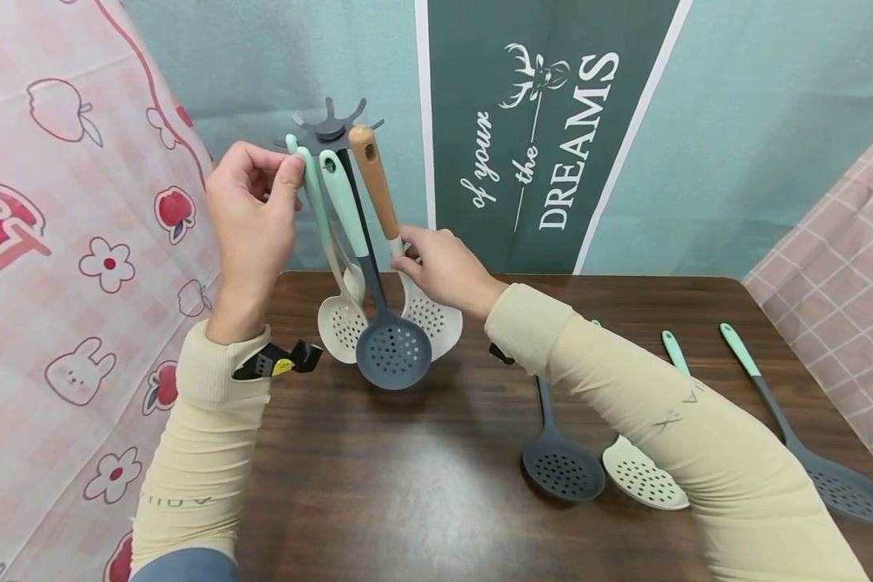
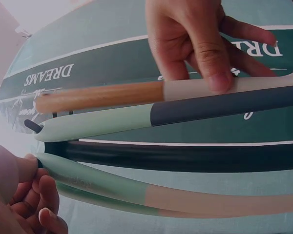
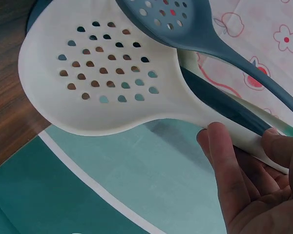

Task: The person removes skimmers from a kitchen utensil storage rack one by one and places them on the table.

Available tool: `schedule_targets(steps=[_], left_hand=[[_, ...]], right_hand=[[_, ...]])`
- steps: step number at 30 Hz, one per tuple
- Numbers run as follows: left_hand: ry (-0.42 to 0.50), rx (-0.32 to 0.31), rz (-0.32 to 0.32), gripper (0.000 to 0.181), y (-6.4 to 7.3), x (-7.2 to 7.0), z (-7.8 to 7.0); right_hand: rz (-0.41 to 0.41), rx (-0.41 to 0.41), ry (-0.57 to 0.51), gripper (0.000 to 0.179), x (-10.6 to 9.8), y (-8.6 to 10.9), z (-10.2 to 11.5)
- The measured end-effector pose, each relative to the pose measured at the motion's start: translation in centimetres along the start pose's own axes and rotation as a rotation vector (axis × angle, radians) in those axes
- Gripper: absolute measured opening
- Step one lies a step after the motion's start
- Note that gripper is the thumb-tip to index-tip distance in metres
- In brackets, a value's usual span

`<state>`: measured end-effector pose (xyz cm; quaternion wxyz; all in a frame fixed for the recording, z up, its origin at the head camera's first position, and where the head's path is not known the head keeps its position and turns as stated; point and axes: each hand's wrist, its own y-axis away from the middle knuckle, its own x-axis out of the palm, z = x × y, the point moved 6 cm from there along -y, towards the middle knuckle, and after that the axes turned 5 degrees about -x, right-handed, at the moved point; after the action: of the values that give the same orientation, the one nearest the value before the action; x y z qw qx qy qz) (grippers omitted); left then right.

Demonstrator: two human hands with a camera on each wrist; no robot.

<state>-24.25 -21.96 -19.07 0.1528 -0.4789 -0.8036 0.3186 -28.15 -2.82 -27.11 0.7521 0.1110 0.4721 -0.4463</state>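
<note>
My right hand (image 1: 447, 263) pinches the white neck of a skimmer with a wooden handle (image 1: 375, 186). Its perforated white head (image 3: 102, 68) fills much of the right wrist view. My left hand (image 1: 250, 210) pinches the top end of a mint-handled cream skimmer (image 1: 342, 327) at the dark utensil rack (image 1: 330, 128). A grey skimmer (image 1: 393, 352) with a mint handle hangs between the hands. Behind the cream skimmer hangs a pale utensil (image 1: 354, 283), partly hidden. Whether the wooden handle's end sits on a hook, I cannot tell.
On the brown wooden table (image 1: 407, 517) lie a dark skimmer (image 1: 563, 469), a cream skimmer (image 1: 643, 477) and another grey skimmer (image 1: 844, 485), partly covered by the right sleeve. A pink patterned cloth (image 1: 109, 339) borders the left, and a green curtain (image 1: 502, 145) stands behind.
</note>
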Motion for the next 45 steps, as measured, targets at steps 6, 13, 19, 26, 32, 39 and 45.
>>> schedule_targets(steps=[6, 13, 19, 26, 32, 39, 45], left_hand=[[0.008, -0.003, 0.001, 0.013, 0.0, 0.1, -0.1], [-0.004, -0.003, 0.001, 0.013, 0.1, 0.0, -0.1], [-0.011, -0.002, 0.003, 0.013, 0.1, 0.0, -0.2], [-0.006, -0.002, 0.003, 0.013, 0.1, 0.1, -0.2], [0.003, -0.002, -0.002, 0.014, 0.1, 0.1, -0.2], [-0.002, -0.002, -0.003, 0.014, 0.1, 0.1, -0.2], [-0.006, -0.001, -0.005, 0.014, 0.1, 0.1, -0.2]], right_hand=[[-0.018, -0.005, -0.005, 0.014, -0.8, 0.1, -0.1], [-0.039, 0.019, 0.014, 0.015, -1.8, 0.5, -0.5], [-0.055, 0.030, -0.011, 0.012, -2.9, 0.9, -0.8], [-0.077, 0.036, -0.020, 0.010, -4.1, 1.2, -1.5], [-0.085, 0.062, -0.011, 0.011, -5.1, 1.4, -1.9], [-0.088, 0.087, 0.010, 0.011, -6.2, 1.7, -2.3], [-0.087, 0.123, -0.017, 0.012, -6.9, 1.9, -2.7]])
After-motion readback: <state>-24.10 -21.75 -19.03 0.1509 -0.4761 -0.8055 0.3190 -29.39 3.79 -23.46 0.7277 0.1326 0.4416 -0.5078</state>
